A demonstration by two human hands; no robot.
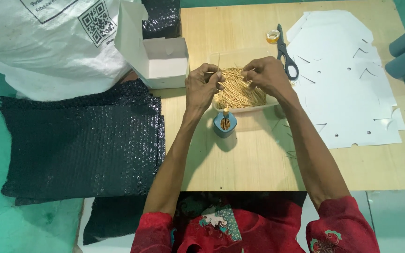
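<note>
Left hand: fingertips pinched together on one thin wooden stick, held upright, tip pointing to 12 o'clock. Right hand: fingers curled down into the stick pile, closed on a few sticks as far as I can tell; the exact grip is hidden under the knuckles.

Handling, my read: the sticks are very light, stiff but thin, so they would snap if bent. Smooth, and they roll. A two-finger pinch mid-length or near the lower end looks best; a full bundle would splay in a loose grip.

Containers:
- Clear shallow tray directly under both hands, holding the loose pile of sticks, roughly half full, mostly lying the same way.
- Small blue-grey cup at 6 o'clock of the tray, just beside its near edge. It has a dark opening with something brownish inside and a small flame-like glow at its top; I can't tell what it is.
- Open white carton at 9 o'clock of the left hand, flap up, looks empty from here.

Further out: scissors at 2 o'clock of the right hand, a tape roll just beside their tips, flat white die-cut sheets at 3 o'clock. A few stray sticks lie on the worktop at 5 o'clock. Black bubble wrap stack hangs off the worktop's 9 o'clock edge, with a white sack at 10 o'clock.
</note>
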